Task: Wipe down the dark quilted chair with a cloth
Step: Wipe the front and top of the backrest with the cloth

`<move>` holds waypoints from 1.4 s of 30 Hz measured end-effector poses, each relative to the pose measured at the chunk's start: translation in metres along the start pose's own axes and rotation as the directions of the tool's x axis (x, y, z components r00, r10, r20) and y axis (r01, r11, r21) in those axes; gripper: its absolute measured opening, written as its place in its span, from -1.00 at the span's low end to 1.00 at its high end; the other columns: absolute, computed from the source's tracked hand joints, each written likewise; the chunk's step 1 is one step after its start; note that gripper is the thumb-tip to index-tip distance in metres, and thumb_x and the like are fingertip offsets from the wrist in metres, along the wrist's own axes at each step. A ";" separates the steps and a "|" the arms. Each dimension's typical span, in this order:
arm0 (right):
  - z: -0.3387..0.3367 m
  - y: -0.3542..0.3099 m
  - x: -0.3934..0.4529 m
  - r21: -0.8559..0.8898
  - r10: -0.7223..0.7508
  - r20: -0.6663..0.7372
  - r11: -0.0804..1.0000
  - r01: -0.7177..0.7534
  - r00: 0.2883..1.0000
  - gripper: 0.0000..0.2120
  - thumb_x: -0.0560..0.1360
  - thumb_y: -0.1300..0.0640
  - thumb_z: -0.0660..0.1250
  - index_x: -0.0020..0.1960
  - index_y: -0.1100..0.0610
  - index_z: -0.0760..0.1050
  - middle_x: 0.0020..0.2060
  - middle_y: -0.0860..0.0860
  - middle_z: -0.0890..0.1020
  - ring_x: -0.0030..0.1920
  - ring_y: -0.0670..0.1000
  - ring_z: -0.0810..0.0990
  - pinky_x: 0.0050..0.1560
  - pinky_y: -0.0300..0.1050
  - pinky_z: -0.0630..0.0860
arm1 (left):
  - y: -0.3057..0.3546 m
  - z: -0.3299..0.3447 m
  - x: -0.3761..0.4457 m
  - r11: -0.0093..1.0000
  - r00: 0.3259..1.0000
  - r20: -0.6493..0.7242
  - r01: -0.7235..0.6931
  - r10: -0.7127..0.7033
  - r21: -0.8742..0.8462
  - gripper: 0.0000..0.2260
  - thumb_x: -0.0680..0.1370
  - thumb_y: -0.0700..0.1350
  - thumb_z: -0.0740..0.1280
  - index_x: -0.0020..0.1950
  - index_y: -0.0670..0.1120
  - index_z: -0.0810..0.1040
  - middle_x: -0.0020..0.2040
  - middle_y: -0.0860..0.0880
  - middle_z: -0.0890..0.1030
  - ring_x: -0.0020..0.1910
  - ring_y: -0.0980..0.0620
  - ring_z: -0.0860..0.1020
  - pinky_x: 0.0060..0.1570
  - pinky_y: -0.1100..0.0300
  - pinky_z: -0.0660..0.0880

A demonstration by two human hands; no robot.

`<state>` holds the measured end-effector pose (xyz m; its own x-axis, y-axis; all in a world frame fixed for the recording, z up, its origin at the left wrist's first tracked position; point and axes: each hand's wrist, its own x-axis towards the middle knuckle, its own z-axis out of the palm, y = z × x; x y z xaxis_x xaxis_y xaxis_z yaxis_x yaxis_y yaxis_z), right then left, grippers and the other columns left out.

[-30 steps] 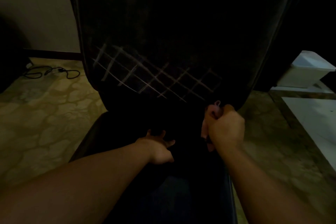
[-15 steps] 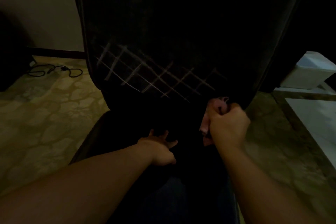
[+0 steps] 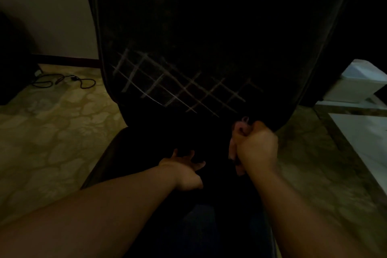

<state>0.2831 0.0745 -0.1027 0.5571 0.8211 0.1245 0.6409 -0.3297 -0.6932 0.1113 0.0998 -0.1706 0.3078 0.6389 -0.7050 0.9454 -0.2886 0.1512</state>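
Item: our right hand gripped a crumpled pinkish cloth at the dark quilted fabric chair; left hand splayed open. Risk: dim light, missed patches.

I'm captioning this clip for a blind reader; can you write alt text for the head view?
A right hand grips a pinkish cloth against a dark quilted chair, low on its backrest. The left hand rests open on the seat, over patterned floor.

Dark quilted chair stands upright, pale diamond stitching low on its backrest; pinkish cloth bunched against its lower right.
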 end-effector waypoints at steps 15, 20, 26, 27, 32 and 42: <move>-0.055 -0.019 0.017 -0.203 -0.351 -0.018 0.918 0.340 0.936 -0.74 0.55 -0.12 0.25 -0.10 0.08 0.41 -0.25 0.07 0.60 -0.28 0.12 0.57 -0.28 0.05 0.51 | -0.005 0.001 -0.003 0.999 0.999 -0.007 -0.049 0.049 -0.004 -0.29 0.56 0.32 0.25 0.60 0.41 -0.07 0.66 0.14 -0.25 0.63 -0.19 -0.29 0.56 -0.27 -0.06; -0.058 -0.030 0.025 -0.237 -0.430 -0.106 0.886 0.397 0.896 -0.80 0.53 -0.02 0.34 -0.15 0.04 0.38 -0.35 -0.09 0.44 -0.39 -0.06 0.39 -0.39 -0.17 0.22 | -0.007 0.000 -0.005 0.998 0.998 -0.007 -0.067 0.067 -0.003 -0.29 0.55 0.32 0.24 0.61 0.40 -0.08 0.66 0.13 -0.25 0.63 -0.19 -0.29 0.55 -0.29 -0.08; -0.058 -0.049 0.031 -0.208 -0.538 -0.078 0.832 0.514 0.840 -0.82 0.56 -0.06 0.30 -0.08 0.01 0.36 -0.28 -0.11 0.44 -0.33 -0.10 0.44 -0.36 -0.17 0.32 | -0.015 -0.002 -0.009 0.995 0.995 0.014 -0.097 0.097 0.006 -0.30 0.58 0.30 0.24 0.62 0.38 -0.07 0.66 0.15 -0.24 0.63 -0.15 -0.28 0.57 -0.26 -0.09; -0.055 -0.042 0.028 -0.243 -0.526 -0.032 0.829 0.504 0.850 -0.82 0.55 -0.07 0.28 -0.08 0.01 0.37 -0.27 -0.11 0.45 -0.32 -0.09 0.44 -0.36 -0.16 0.35 | -0.016 -0.002 -0.009 0.994 0.995 0.011 -0.102 0.102 0.025 -0.30 0.59 0.29 0.25 0.62 0.37 -0.06 0.66 0.15 -0.23 0.64 -0.14 -0.27 0.58 -0.25 -0.08; -0.041 -0.008 0.018 -0.520 -0.541 0.164 0.663 0.538 0.825 -0.84 0.49 -0.02 0.34 -0.04 0.05 0.47 -0.26 -0.06 0.51 -0.33 0.03 0.51 -0.38 -0.17 0.35 | -0.039 -0.004 0.002 0.978 0.997 -0.037 -0.064 0.072 0.200 -0.24 0.57 0.27 0.26 0.65 0.29 -0.10 0.68 0.02 -0.20 0.65 -0.15 -0.15 0.60 -0.16 0.01; -0.054 -0.035 0.039 -0.458 -0.780 -0.019 0.563 0.688 0.626 -0.85 0.53 0.04 0.30 0.00 0.11 0.53 -0.18 0.06 0.49 -0.28 -0.03 0.37 -0.33 -0.17 0.30 | -0.069 0.004 0.016 0.979 0.999 -0.023 -0.028 0.033 0.203 -0.04 0.51 0.28 0.42 0.63 0.28 -0.24 0.65 -0.13 -0.31 0.59 -0.33 -0.32 0.57 -0.31 -0.13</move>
<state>0.3114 0.0930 -0.0351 -0.1413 0.7621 0.6319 0.9859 0.1660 0.0201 0.0504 0.1269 -0.1951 0.3416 0.6454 -0.6832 0.8951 -0.4450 0.0272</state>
